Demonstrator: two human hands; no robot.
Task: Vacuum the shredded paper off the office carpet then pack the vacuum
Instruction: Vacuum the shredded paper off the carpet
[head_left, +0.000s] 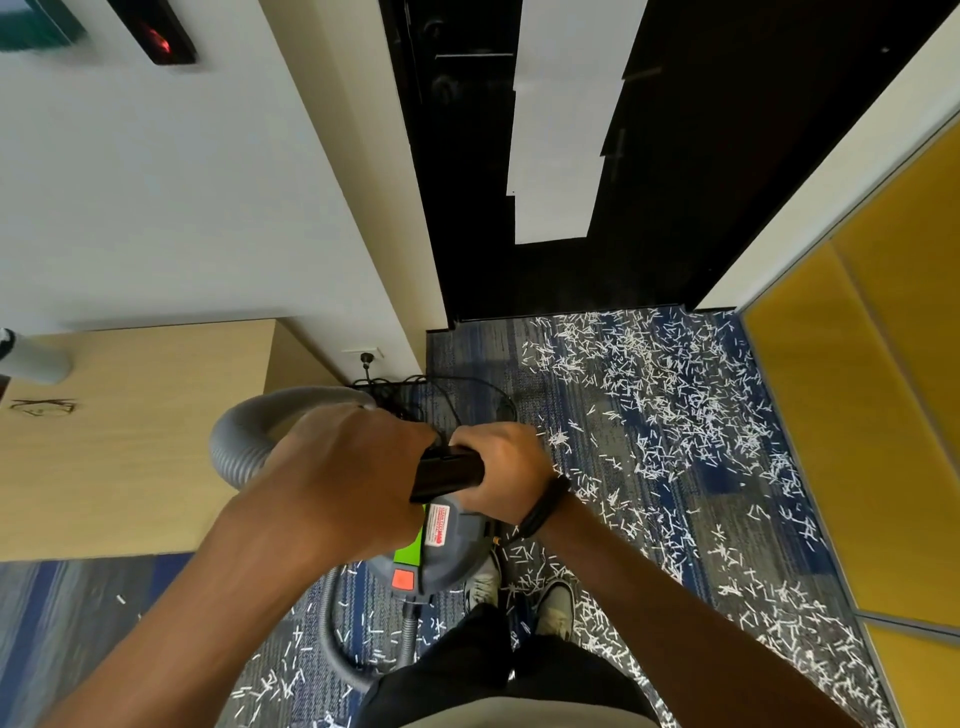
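Note:
A small grey vacuum with a green patch and a red button stands on the carpet by my feet. Its ribbed grey hose loops up to the left. My left hand grips the end of the hose. My right hand grips a black nozzle piece held between both hands above the vacuum. White shredded paper lies scattered over the blue patterned carpet, thickest ahead and to the right.
A wooden desk stands on the left with glasses on it. A black cord runs from a wall socket. A dark door is ahead. A yellow partition lines the right.

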